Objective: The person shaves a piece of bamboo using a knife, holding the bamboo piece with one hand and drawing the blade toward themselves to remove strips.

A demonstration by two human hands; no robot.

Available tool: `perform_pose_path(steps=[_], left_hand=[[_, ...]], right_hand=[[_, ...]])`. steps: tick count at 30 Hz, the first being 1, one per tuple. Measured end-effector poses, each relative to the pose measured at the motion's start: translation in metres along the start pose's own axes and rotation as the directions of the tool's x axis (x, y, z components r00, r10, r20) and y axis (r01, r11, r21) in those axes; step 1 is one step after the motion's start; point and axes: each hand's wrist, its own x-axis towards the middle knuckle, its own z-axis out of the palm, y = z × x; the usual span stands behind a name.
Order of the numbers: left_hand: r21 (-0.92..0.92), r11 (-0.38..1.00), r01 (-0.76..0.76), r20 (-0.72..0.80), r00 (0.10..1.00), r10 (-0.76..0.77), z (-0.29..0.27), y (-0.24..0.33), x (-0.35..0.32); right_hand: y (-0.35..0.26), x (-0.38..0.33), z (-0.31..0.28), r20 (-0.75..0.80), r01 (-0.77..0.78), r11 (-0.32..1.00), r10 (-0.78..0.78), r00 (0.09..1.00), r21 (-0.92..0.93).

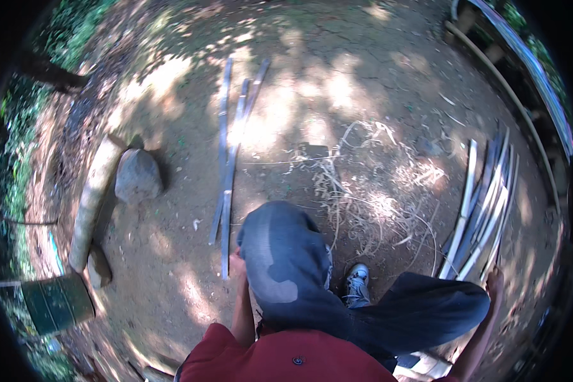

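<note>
My left hand [237, 264] is beside my bent left knee, which hides part of its fingers. Just left of it are the near ends of long, narrow split strips [226, 216], which look like bamboo and lie on the dirt. Whether the hand touches them I cannot tell. My right hand [495, 281] is out past my right knee, its fingers closed. A thin dark line rises from it, too small to name. Close by lies a bundle of pale and dark split strips [481, 210]. Curly pale shavings [369, 197] are heaped on the ground beyond my shoe.
A large grey stone [138, 176] sits against a log [95, 200] on the left, with a smaller stone [99, 266] near the log's lower end. A dark green container [58, 304] stands at the lower left. A long pole [509, 89] runs along the right edge.
</note>
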Motion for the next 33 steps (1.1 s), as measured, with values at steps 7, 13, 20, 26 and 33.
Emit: perform_pose_path(steps=[7, 13, 20, 26, 33], left_hand=[[0.083, 0.996, -0.043, 0.038, 0.998, 0.04, -0.009, 0.036, 0.046], [0.148, 0.966, -0.213, 0.029, 0.977, 0.211, -0.036, 0.108, 0.108], [0.117, 0.917, -0.382, 0.148, 0.92, 0.364, -0.033, 0.189, 0.158], [-0.022, 0.883, -0.468, 0.34, 0.827, 0.447, -0.001, 0.228, 0.185], [0.068, 0.901, -0.429, 0.418, 0.832, 0.365, 0.001, 0.245, 0.169]], right_hand=[[0.077, -0.024, 0.088, -0.106, 0.002, 0.991, 0.012, 0.994, 0.133], [0.103, -0.057, 0.177, -0.128, -0.085, 0.987, 0.103, 0.986, 0.138], [0.112, -0.075, 0.234, -0.2, -0.075, 0.987, 0.103, 0.974, 0.142], [0.172, -0.056, 0.252, -0.42, 0.07, 0.976, 0.024, 0.907, 0.207], [0.108, -0.065, 0.231, 0.181, 0.044, 0.963, -0.095, 0.979, 0.267]])
